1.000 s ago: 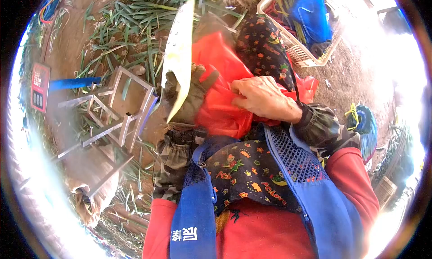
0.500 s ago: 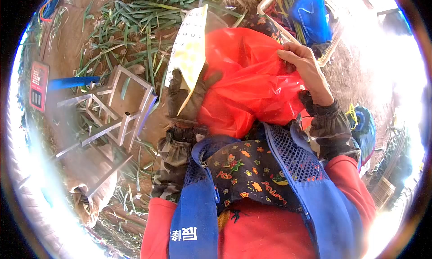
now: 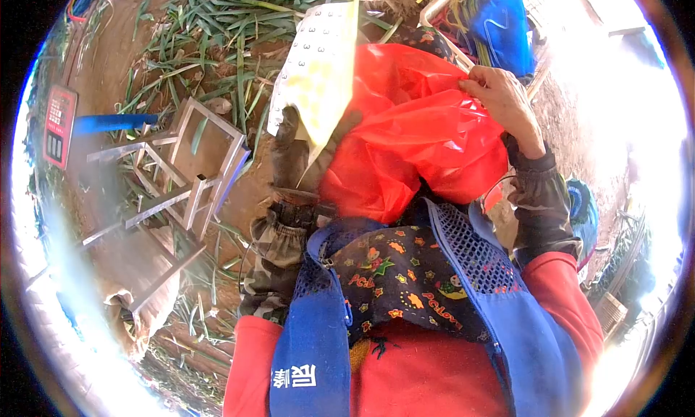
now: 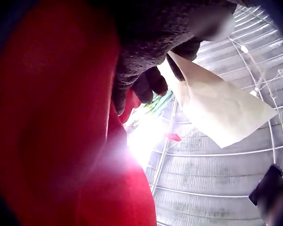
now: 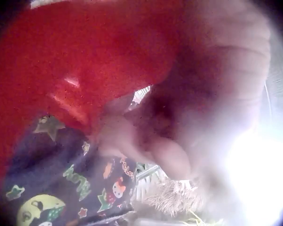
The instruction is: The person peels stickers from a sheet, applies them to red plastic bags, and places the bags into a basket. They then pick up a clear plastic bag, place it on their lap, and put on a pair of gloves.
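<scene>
gloved left hand clamps a pale sheet against the red bag at chest height; bare right hand pinches the bag's far right edge, so the plastic stretches taut between them.

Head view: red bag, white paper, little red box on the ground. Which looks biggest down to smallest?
1. red plastic bag
2. white paper sheet
3. red box, smallest, though it lies farther away at the picture's edge

Paper sheet: rows of the printed digit 3. Patterned cloth: orange lettering, illegible. Blue strap: white characters, unclear.
</scene>
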